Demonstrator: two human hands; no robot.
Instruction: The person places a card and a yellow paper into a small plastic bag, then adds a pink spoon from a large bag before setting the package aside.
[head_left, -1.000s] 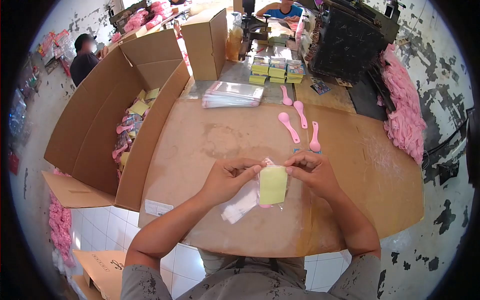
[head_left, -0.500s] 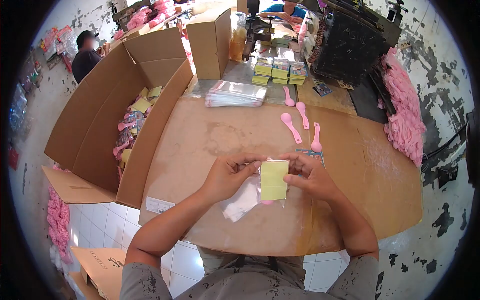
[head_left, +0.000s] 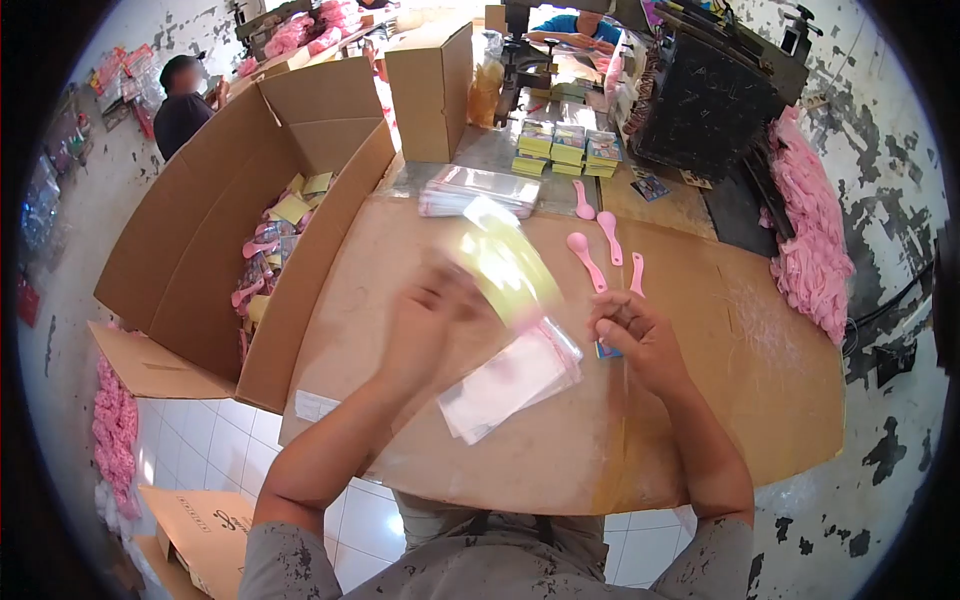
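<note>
My left hand (head_left: 440, 300), blurred by motion, is closed on the edge of a clear plastic bag with a yellow card (head_left: 505, 265) inside, raised above the table and tilted. A pink tint shows at the bag's lower end. Below it lies a small stack of clear plastic bags (head_left: 515, 385). My right hand (head_left: 640, 340) hovers apart from the packet, fingers loosely curled with nothing visible between them. Beside its fingertips is a blue printed card (head_left: 606, 350), partly covered by the hand. Pink spoons (head_left: 586, 262) lie just beyond that hand; one is partly hidden behind it.
To the left stands a large open carton (head_left: 180, 240) holding packets with pink spoons and yellow cards. Further back are a bundle of clear bags (head_left: 480, 190), stacked cards (head_left: 567, 148) and an upright box (head_left: 428, 95). Pink items (head_left: 805, 240) are heaped at right. Two people sit beyond.
My left hand has lifted the bagged card up and leftward, turning it. My right hand has let go of it and shifted slightly right. The bag stack below is now more exposed.
</note>
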